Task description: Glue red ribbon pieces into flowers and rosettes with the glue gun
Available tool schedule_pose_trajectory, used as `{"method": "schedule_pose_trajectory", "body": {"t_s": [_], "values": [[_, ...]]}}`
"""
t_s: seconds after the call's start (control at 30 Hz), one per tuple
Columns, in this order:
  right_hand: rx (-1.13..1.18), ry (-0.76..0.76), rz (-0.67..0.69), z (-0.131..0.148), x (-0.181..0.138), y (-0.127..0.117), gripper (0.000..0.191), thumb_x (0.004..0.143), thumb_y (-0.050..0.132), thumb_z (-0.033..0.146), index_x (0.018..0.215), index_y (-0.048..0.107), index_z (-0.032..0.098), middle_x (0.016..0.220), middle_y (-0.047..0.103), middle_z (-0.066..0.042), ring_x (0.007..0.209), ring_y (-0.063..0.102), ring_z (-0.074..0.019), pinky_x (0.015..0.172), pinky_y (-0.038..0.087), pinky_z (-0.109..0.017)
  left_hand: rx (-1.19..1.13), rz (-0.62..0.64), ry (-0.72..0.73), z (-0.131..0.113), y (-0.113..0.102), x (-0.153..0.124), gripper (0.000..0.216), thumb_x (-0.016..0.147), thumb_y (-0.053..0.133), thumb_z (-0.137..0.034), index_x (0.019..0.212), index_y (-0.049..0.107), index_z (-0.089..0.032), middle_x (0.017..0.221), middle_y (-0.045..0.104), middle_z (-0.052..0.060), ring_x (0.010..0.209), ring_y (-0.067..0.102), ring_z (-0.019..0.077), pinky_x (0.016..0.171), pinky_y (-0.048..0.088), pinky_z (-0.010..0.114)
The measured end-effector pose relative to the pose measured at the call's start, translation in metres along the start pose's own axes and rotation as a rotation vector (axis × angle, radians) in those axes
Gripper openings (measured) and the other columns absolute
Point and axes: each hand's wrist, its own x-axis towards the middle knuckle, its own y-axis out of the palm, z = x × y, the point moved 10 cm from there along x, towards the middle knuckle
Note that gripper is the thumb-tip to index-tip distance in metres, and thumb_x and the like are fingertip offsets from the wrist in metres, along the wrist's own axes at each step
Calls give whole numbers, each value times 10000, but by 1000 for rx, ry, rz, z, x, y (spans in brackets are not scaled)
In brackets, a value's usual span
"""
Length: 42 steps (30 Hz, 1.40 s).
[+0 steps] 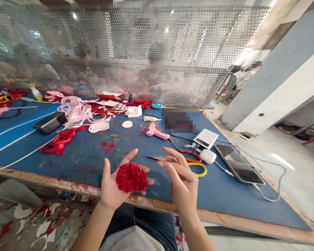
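Note:
On the upturned palm of my left hand rests a round, ruffled red fabric flower, with the thumb and fingers spread around it. My right hand is raised to the right of the flower, apart from it, its fingers loosely bent and separated; I see nothing in it. Scissors with one red and one yellow handle lie on the table behind my right hand, which hides their middle. Beyond the hands lies a pink glue gun with a black cord. Small red scraps lie farther left.
The blue-topped table holds red ribbon, pink ribbon, a black box-like device, a white disc, a power bank, an earphone case and a phone with cables. A perforated metal screen stands behind; people sit beyond.

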Motion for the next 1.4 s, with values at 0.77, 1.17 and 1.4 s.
{"method": "schedule_pose_trajectory", "body": {"t_s": [0.77,1.17,1.4], "values": [[-217,-122,164,3,-8,19,315,881,447,264,577,499,197,825,534,-42,807,505,-175,726,394,-316,-213,-326,213,-19,-39,1,547,882,372,-557,1347,422,-273,1407,444,105,1309,377,317,1025,297,578],[-478,-279,137,6,-24,29,183,900,358,157,735,416,208,1003,414,-57,989,422,-180,861,367,-362,-249,-276,209,-19,-33,1,473,882,374,-560,1079,640,-222,1378,484,94,1306,374,340,1033,311,536],[-521,-275,195,4,-25,35,141,897,341,127,809,406,216,1057,398,-68,1042,410,-181,884,365,-359,-263,-284,203,-19,-33,0,506,896,336,-556,1051,654,-195,1320,541,114,1269,430,331,1006,362,500]]}}
